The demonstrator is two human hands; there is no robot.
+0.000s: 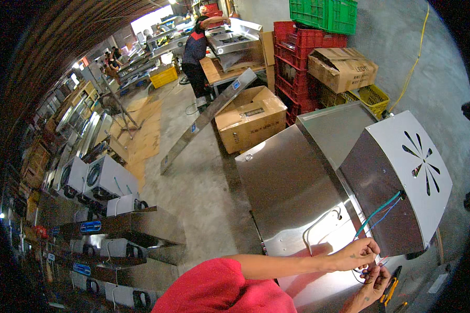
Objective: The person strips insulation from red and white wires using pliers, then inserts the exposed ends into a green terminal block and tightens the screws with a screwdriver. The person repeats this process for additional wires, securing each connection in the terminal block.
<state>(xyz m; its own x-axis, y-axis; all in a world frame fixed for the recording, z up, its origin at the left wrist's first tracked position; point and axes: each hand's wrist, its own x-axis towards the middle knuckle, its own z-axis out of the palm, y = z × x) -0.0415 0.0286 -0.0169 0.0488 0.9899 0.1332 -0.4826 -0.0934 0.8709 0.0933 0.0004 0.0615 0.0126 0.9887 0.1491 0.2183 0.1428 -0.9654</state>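
My left hand [357, 254] pinches a small white piece [378, 258] with thin wires at it, one of them red; it looks like a wire connector. Just below, my right hand [373, 284] is closed with its fingertips at the same wires. Exactly what the right fingers grip is too small to tell. Above the hands, a green cable [376, 213] and a blue wire [385, 213] come out of a hole in a metal housing [415, 201] with a white slotted face. Under my left forearm lies a shiny stainless steel panel [284, 182].
Orange-handled pliers [390, 291] lie beside my right hand. Cardboard boxes [250, 120], stacked red crates [292, 78] and a green crate [324, 15] stand beyond the panel. A long metal strip [209, 120] leans on a box. A co-worker [194, 55] stands farther off.
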